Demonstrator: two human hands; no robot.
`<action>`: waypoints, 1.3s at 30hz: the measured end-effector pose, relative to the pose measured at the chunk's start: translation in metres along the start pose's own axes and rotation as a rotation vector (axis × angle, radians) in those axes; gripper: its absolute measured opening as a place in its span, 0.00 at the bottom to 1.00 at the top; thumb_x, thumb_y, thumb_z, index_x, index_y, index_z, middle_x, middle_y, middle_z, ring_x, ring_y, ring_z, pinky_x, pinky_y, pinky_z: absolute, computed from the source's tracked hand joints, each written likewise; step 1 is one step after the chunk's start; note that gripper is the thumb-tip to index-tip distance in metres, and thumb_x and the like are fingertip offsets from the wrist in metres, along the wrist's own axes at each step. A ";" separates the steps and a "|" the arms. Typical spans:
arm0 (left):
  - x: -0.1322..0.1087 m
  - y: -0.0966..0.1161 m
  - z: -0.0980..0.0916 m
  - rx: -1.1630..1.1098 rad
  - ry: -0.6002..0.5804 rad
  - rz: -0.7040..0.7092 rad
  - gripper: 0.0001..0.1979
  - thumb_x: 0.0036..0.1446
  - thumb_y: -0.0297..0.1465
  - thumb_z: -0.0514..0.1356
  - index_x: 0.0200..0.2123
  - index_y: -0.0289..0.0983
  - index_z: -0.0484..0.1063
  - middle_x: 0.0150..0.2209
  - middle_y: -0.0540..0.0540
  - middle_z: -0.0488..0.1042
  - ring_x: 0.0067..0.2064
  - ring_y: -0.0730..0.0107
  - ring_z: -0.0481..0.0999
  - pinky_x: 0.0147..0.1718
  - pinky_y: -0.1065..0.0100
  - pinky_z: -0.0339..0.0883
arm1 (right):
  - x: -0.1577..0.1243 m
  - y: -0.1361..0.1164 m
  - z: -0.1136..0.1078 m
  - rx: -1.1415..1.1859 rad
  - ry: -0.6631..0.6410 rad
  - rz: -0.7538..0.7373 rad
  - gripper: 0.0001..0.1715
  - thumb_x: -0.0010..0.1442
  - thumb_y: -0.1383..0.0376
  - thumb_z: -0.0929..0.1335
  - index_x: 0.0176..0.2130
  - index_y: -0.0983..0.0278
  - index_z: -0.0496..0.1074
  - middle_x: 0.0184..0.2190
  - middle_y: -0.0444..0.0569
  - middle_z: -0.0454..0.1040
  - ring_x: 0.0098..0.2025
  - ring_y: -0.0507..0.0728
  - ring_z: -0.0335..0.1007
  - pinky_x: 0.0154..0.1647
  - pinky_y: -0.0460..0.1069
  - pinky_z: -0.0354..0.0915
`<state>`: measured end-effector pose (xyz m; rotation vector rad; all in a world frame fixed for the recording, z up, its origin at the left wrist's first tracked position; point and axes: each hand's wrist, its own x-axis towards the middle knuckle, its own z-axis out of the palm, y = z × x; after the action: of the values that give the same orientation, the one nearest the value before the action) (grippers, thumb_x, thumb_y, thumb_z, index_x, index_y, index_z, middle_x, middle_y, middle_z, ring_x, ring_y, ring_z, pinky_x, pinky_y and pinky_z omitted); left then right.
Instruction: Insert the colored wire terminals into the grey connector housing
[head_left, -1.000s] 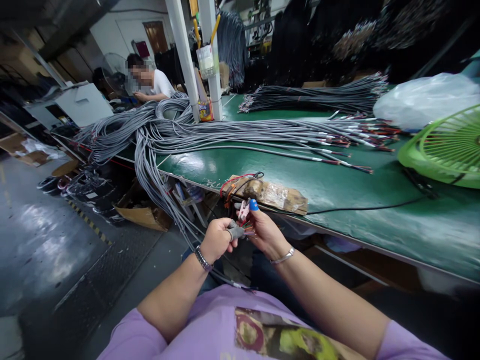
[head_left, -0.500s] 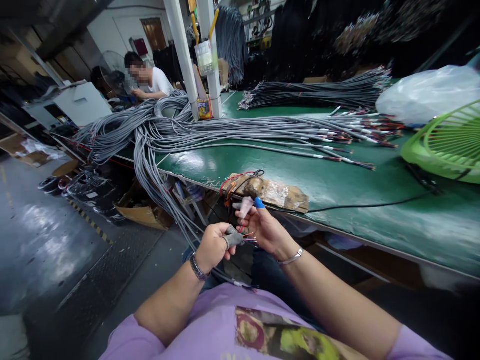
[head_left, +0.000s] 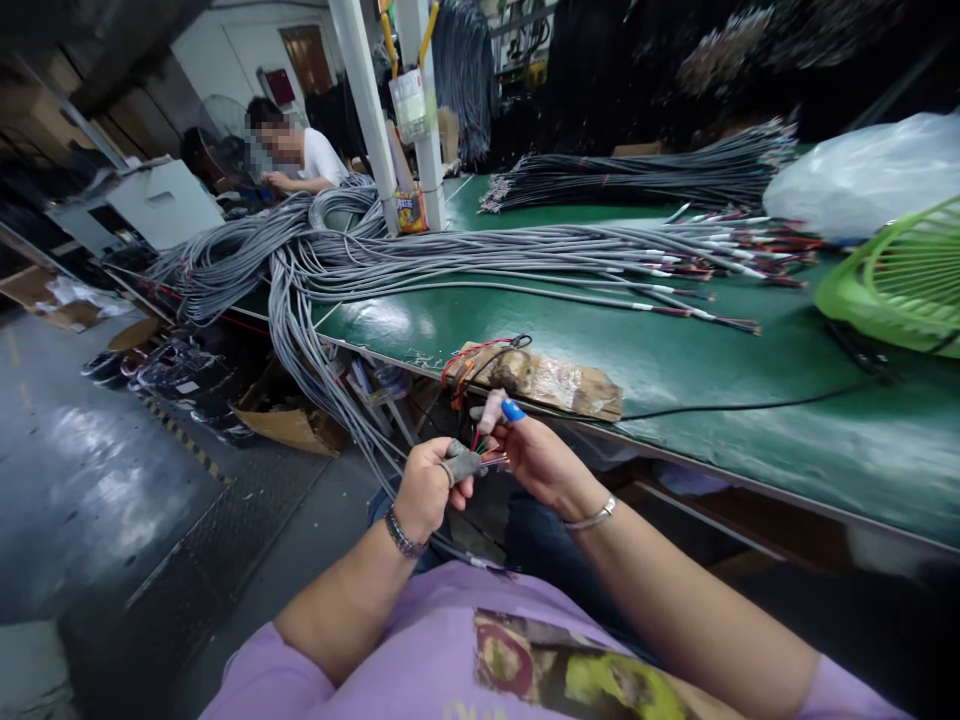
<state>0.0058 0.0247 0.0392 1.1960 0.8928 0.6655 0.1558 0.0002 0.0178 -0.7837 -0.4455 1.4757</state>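
My left hand point(head_left: 433, 482), with a grey cover on its thumb, is closed round the end of a grey multi-core cable. Thin coloured wires point(head_left: 495, 461) fan out of this grip toward the right. My right hand point(head_left: 544, 455) wears a blue finger cot point(head_left: 513, 410) and a pale pinkish cover on another finger point(head_left: 492, 410). Its fingertips are closed on a red wire point(head_left: 475, 438) from the fan; the exact pinch is partly hidden. Just beyond both hands, a wooden block point(head_left: 566, 387) wrapped in clear tape lies at the bench edge.
Grey cables point(head_left: 450, 255) lie along the green bench point(head_left: 420, 325) and hang over its edge at left. Behind them is a black cable bundle point(head_left: 615, 180). A green fan point(head_left: 900, 285) and a plastic bag point(head_left: 862, 180) stand right. A co-worker point(head_left: 319, 160) sits at far left.
My right hand's fingers have drawn closer together and the blue-tipped finger has tipped toward the pale-covered one. My left hand has shifted slightly upward, still holding the cable.
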 end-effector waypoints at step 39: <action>-0.006 -0.005 0.006 -0.260 0.044 0.015 0.10 0.44 0.35 0.63 0.20 0.35 0.66 0.13 0.53 0.67 0.11 0.80 0.60 0.10 0.77 0.48 | 0.005 0.001 -0.013 -0.037 0.077 0.042 0.23 0.56 0.46 0.66 0.32 0.64 0.74 0.28 0.47 0.74 0.26 0.50 0.67 0.28 0.46 0.67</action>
<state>0.0079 0.0159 0.0361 0.9594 0.8075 0.7967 0.1651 0.0026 0.0073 -0.8809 -0.4005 1.4746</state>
